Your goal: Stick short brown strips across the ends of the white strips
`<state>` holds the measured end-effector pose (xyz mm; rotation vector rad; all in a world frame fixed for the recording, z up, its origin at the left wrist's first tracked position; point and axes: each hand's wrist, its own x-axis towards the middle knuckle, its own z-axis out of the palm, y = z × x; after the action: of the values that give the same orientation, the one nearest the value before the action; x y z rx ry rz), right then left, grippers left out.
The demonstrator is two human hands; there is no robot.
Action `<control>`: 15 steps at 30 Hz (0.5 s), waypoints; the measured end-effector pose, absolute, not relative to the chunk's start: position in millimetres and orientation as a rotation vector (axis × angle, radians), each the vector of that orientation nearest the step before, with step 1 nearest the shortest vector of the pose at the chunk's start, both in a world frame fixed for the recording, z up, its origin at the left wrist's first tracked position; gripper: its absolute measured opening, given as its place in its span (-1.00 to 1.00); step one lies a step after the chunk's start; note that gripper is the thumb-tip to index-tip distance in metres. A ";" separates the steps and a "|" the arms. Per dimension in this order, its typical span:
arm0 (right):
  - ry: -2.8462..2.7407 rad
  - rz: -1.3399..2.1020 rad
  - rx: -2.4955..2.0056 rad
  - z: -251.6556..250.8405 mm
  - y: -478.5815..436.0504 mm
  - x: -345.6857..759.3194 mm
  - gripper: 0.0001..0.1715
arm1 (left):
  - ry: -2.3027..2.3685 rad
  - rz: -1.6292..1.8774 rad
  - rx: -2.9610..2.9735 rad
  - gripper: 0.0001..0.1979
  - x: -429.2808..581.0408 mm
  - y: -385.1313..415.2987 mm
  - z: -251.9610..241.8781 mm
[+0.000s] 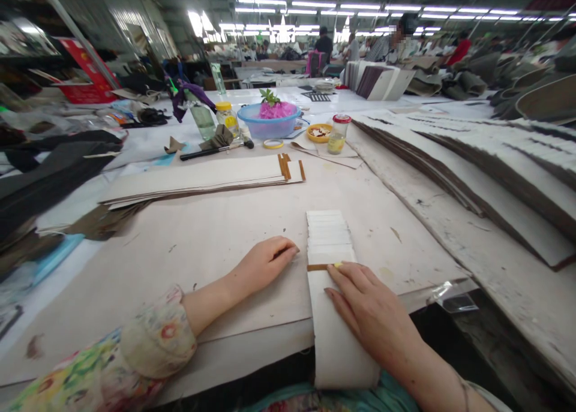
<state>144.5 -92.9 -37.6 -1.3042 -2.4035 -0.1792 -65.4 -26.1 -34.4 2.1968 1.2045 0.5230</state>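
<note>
Worktable: A pale, stained surface (216,250) fills the foreground, its left side crowded and blurred.
Right-hand stacks: Dark-edged panels (499,178) run out of frame at right, their full length unseen.
Far strips: White strips with brown ends (193,181) lie layered beyond the left hand; their count is unclear.
Near strips: White pieces (335,346) lie overlapped under the right hand, their far ends stepped, the near end jutting past the table edge toward the lap.
Basin: A blue bowl (265,124) holds something pink and leafy, hard to identify.
Right hand: Fingers together, it (369,304) lies across the near strips, hiding part of them.
Left hand: Loosely curled beside the strips, it (272,262) conceals its palm; whether it grips anything cannot be told.
Brown band: A narrow stripe (317,267) disappears beneath the right fingertips.
Yellow piece: A scrap (338,265), mostly covered; whether pinched or pressed cannot be told.
</note>
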 end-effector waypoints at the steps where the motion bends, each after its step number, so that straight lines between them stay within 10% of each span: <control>1: -2.381 -0.177 -1.310 -39.4 -94.2 144.3 -0.61 | 1.268 0.515 2.133 -0.72 -62.0 -21.4 -34.4; 15: -2.291 -0.040 -1.357 -45.6 -95.5 144.4 -0.66 | 1.094 0.573 2.092 -0.85 -31.4 -14.9 -20.1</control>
<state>144.4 -95.5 -45.6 -1.3569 -2.2907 -0.0403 -31.4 -14.9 -20.1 2.0919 1.0935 0.5735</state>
